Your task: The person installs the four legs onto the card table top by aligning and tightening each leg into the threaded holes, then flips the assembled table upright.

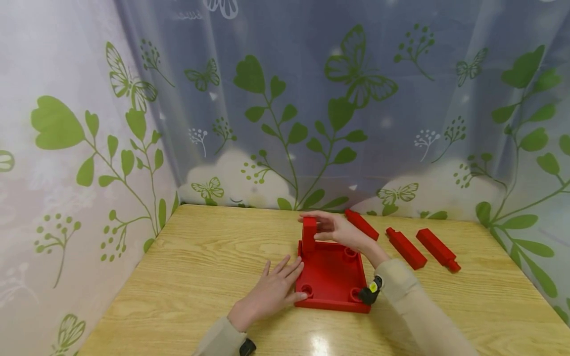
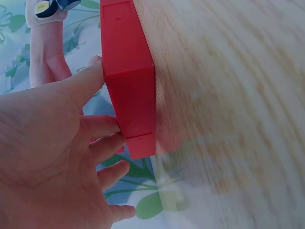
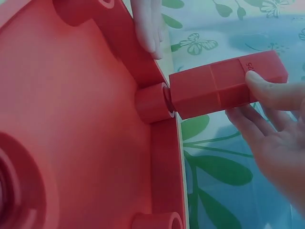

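Observation:
A red square plastic panel (image 1: pixel 333 277) with a raised rim lies on the table, and each corner has a round socket. My right hand (image 1: pixel 342 231) pinches a red square leg (image 1: pixel 308 232) between thumb and fingers. The leg stands upright over the far left corner. In the right wrist view, its narrow end meets the mouth of the socket (image 3: pixel 155 102), with a thin dark gap around it. My left hand (image 1: pixel 269 292) has its fingers spread along the panel's left side, touching the outer wall (image 2: pixel 131 95), with the thumb by the near left corner.
Three more red legs lie right of the panel on the wooden table (image 1: pixel 200 262): one (image 1: pixel 361 225) partly behind my right hand, one (image 1: pixel 406 248) in the middle and one (image 1: pixel 438 248) farthest right. A patterned curtain (image 1: pixel 285 123) hangs along the table's back and sides.

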`<state>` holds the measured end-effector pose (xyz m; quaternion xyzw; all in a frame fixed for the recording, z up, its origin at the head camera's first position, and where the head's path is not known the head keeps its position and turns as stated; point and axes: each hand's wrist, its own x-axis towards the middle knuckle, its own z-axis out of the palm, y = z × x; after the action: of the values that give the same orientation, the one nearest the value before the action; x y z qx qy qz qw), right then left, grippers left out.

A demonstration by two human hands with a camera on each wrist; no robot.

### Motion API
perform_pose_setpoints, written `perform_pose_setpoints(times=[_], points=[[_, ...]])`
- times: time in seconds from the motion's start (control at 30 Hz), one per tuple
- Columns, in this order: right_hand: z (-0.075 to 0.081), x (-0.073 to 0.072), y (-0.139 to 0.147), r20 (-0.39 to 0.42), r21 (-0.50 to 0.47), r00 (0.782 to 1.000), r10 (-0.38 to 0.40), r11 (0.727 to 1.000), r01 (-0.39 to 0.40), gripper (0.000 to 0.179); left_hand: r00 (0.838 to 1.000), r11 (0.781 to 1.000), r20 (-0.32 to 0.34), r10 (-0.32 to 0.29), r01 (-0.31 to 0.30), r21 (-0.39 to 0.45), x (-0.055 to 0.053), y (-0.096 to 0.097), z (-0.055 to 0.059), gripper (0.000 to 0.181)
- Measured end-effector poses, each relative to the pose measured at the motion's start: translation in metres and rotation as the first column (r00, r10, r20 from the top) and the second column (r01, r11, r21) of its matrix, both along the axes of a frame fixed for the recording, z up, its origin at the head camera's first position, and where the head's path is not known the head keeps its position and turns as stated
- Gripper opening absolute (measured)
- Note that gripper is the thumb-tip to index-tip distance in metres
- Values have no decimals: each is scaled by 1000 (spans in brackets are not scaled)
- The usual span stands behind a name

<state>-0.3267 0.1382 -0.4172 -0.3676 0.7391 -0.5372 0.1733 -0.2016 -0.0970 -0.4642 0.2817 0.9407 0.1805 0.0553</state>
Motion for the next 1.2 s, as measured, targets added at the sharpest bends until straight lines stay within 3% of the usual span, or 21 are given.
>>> perform_pose_setpoints(times=[0.2,0.5,0.63,0.77,0.93,1.2], points=[[-5,-3,-3,-42,5,994,-102,995,102,60,1000,1000,-7,2,-2,-1,0,0,-1,75],[-10,1,-16,-193,116,942,-273,947,299,51,1000,1000,-17,-2,1,-9,0,1,-2,74],[-11,2,-22,-294,131,911,-288,933,336,44,1000,1000,-26,1,-2,-16,0,1,-3,74],[-12,3,-25,-337,129,900,-278,933,337,41,1000,1000,-31,3,-3,-17,0,0,-3,74],[-13,3,-26,-325,115,906,-270,940,321,43,999,1000,-32,5,-5,-16,-1,0,-4,75],[-13,2,-16,-175,69,965,-197,975,211,58,1000,1000,-30,2,-3,-15,-1,0,-3,74]])
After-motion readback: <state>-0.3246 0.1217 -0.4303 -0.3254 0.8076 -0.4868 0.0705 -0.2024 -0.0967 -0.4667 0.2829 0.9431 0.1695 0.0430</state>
